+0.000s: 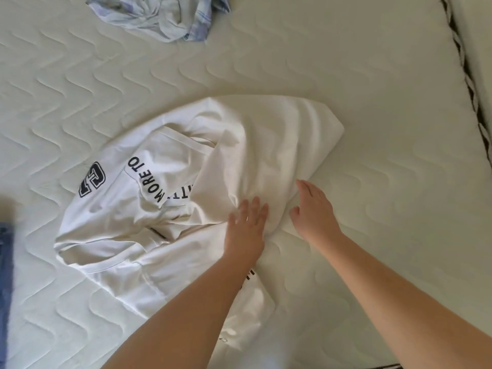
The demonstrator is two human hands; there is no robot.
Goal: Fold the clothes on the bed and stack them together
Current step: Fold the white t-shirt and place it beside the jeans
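On the quilted bed (pixel 372 102), a white T-shirt (pixel 165 230) with dark lettering is spread, partly folded over itself. The left hand (pixel 246 230) is laid flat on the shirt's folded edge, its grip spread with straight fingers. The right hand (pixel 315 211) is held just beside the fabric, fingers relaxed, pinching nothing. A crumpled pale blue garment (pixel 159 14) lies well apart at the top; blue cloth (pixel 5 275) shows at the left edge.

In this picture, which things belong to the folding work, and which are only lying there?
Part of the job:
- white printed T-shirt, spread out, under the hands
- crumpled pale blue-and-white garment, at the top edge
- blue fabric, at the left edge, mostly cut off
- left hand, flat on the shirt
- right hand, open at the shirt's edge

Just there:
- quilted cream mattress, the work surface
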